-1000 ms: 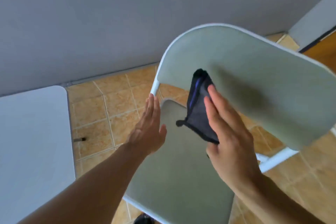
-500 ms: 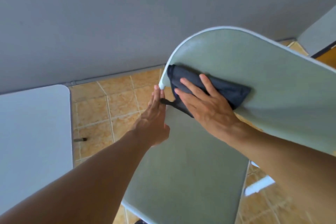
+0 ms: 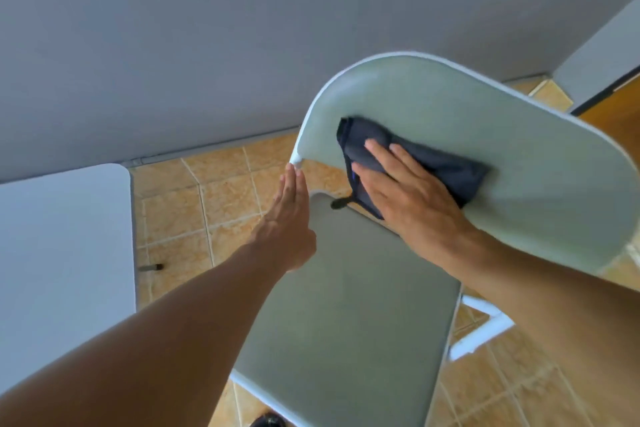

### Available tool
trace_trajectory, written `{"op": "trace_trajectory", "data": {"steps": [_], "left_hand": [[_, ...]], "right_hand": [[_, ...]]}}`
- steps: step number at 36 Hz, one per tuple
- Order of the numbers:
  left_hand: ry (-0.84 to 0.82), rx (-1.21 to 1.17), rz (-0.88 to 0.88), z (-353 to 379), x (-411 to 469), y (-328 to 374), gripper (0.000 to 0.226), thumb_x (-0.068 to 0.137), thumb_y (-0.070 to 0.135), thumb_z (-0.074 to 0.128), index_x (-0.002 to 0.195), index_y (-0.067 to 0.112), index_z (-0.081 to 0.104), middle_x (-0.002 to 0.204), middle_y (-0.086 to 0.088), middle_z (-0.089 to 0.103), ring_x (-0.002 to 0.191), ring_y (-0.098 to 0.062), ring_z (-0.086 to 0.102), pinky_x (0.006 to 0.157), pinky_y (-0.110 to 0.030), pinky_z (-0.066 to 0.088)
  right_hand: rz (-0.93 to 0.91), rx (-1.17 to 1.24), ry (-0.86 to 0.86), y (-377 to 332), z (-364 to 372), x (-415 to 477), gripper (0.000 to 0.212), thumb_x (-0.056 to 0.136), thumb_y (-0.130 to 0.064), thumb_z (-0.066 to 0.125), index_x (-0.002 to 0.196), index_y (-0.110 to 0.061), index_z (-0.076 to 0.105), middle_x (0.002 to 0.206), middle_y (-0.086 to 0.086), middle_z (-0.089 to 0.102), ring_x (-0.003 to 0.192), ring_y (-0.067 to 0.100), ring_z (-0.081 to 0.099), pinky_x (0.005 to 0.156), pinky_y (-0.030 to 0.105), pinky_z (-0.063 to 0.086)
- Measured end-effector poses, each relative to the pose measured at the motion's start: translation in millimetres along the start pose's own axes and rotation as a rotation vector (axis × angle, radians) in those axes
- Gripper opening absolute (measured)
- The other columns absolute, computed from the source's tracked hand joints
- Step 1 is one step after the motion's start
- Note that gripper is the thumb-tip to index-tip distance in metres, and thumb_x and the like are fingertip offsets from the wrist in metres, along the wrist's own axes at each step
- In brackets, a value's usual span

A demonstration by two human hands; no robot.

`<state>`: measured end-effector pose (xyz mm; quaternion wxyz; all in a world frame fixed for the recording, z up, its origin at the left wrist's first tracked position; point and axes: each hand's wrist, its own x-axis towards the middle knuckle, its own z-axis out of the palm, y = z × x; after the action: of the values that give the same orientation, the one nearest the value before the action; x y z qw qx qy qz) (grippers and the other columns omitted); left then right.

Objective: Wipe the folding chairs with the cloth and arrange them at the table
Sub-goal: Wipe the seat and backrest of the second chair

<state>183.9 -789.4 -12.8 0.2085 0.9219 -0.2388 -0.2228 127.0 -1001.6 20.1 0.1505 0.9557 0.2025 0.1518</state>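
Note:
A folding chair with a pale green backrest (image 3: 512,163), green seat (image 3: 349,315) and white frame stands open in front of me. My right hand (image 3: 405,191) lies flat on a dark navy cloth (image 3: 446,166), pressing it against the left part of the backrest. A small loop of the cloth hangs below the backrest's lower edge. My left hand (image 3: 287,222) is flat with fingers together, fingertips touching the white frame post at the backrest's left side, and holds nothing.
A white table (image 3: 62,253) fills the left, its corner near the wall. Grey wall (image 3: 242,28) runs behind the chair. Orange floor tiles (image 3: 214,204) show between table and chair. A table foot (image 3: 152,267) pokes out on the floor.
My right hand turned from holding the cloth upright to pressing it flat, swept it left along the backrest, then back right a little. My left hand rose to the frame post.

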Motion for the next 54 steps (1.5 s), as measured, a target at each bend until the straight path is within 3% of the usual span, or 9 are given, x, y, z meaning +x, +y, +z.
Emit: {"op": "trace_trajectory", "data": {"steps": [4, 11, 19, 26, 30, 35, 41, 51, 54], "left_hand": [[0.135, -0.079, 0.042, -11, 6, 15, 0.095, 0.080, -0.003, 0.041, 0.152, 0.017, -0.019, 0.158, 0.005, -0.029, 0.145, -0.012, -0.023, 0.119, -0.039, 0.023], [0.346, -0.087, 0.314, -39, 27, 67, 0.105, 0.073, -0.012, 0.046, 0.154, 0.021, -0.013, 0.160, 0.008, -0.022, 0.147, -0.014, -0.019, 0.120, -0.041, 0.017], [0.429, 0.056, 0.425, -69, 61, 113, 0.106, 0.065, -0.015, 0.038, 0.155, 0.018, -0.005, 0.163, -0.003, -0.013, 0.149, -0.020, -0.012, 0.121, -0.036, 0.012], [0.473, 0.105, 0.365, -68, 67, 120, 0.105, 0.062, -0.011, 0.047, 0.154, 0.014, 0.003, 0.162, -0.001, 0.004, 0.150, -0.022, -0.002, 0.121, -0.034, 0.016], [0.459, 0.127, 0.317, -64, 65, 127, 0.106, 0.063, -0.013, 0.044, 0.153, 0.012, -0.006, 0.162, -0.001, -0.006, 0.149, -0.023, -0.010, 0.121, -0.032, 0.007], [0.459, 0.148, 0.315, -63, 60, 129, 0.108, 0.062, -0.014, 0.046, 0.153, 0.011, -0.006, 0.162, -0.005, -0.005, 0.149, -0.026, -0.010, 0.121, -0.040, 0.014], [0.462, 0.128, 0.300, -63, 58, 130, 0.109, 0.062, -0.015, 0.046, 0.153, 0.012, -0.006, 0.163, -0.003, -0.007, 0.149, -0.023, -0.011, 0.121, -0.033, 0.009], [0.407, 0.097, 0.301, -71, 54, 130, 0.112, 0.062, -0.008, 0.055, 0.154, 0.014, -0.006, 0.163, 0.003, -0.008, 0.149, -0.016, -0.012, 0.112, -0.020, 0.010], [0.394, 0.108, 0.285, -73, 52, 132, 0.112, 0.063, -0.007, 0.056, 0.154, 0.016, -0.006, 0.162, 0.005, -0.008, 0.149, -0.015, -0.012, 0.110, -0.020, 0.013]], "right_hand": [[-0.116, -0.003, -0.244, 16, -15, -56, 0.047, 0.103, -0.002, 0.026, 0.116, 0.001, 0.072, 0.127, 0.008, 0.067, 0.143, 0.039, 0.041, 0.118, 0.049, 0.031], [0.156, 0.043, 0.158, 81, -81, -7, 0.043, 0.108, -0.001, 0.028, 0.124, 0.003, 0.067, 0.142, 0.009, 0.060, 0.141, 0.039, 0.045, 0.106, 0.047, 0.041], [-0.020, -0.008, -0.027, 54, -45, -82, 0.036, 0.105, 0.000, 0.035, 0.126, 0.006, 0.064, 0.131, 0.013, 0.065, 0.143, 0.041, 0.040, 0.115, 0.052, 0.036], [0.006, 0.098, -0.217, 54, -42, -129, 0.046, 0.110, -0.009, 0.024, 0.129, -0.001, 0.065, 0.139, 0.007, 0.061, 0.147, 0.036, 0.036, 0.119, 0.048, 0.032], [0.103, 0.117, -0.041, 74, -67, -94, 0.053, 0.112, -0.018, 0.017, 0.130, 0.001, 0.064, 0.143, 0.007, 0.059, 0.143, 0.030, 0.040, 0.121, 0.035, 0.026], [0.208, 0.059, 0.171, 88, -92, -65, 0.045, 0.107, -0.003, 0.025, 0.126, 0.006, 0.065, 0.145, 0.014, 0.056, 0.136, 0.042, 0.049, 0.113, 0.049, 0.041], [0.106, -0.025, -0.039, 58, -51, -106, 0.044, 0.103, 0.004, 0.036, 0.143, -0.003, 0.053, 0.159, 0.007, 0.040, 0.150, 0.047, 0.023, 0.119, 0.060, 0.025], [0.056, 0.111, -0.208, 36, -39, -172, 0.049, 0.107, 0.001, 0.021, 0.135, 0.000, 0.061, 0.141, 0.007, 0.060, 0.143, 0.040, 0.042, 0.116, 0.053, 0.035], [-0.010, 0.129, -0.218, 51, -42, -179, 0.042, 0.093, 0.005, 0.054, 0.134, -0.004, 0.062, 0.137, 0.002, 0.063, 0.133, 0.038, 0.053, 0.115, 0.045, 0.031]]}}
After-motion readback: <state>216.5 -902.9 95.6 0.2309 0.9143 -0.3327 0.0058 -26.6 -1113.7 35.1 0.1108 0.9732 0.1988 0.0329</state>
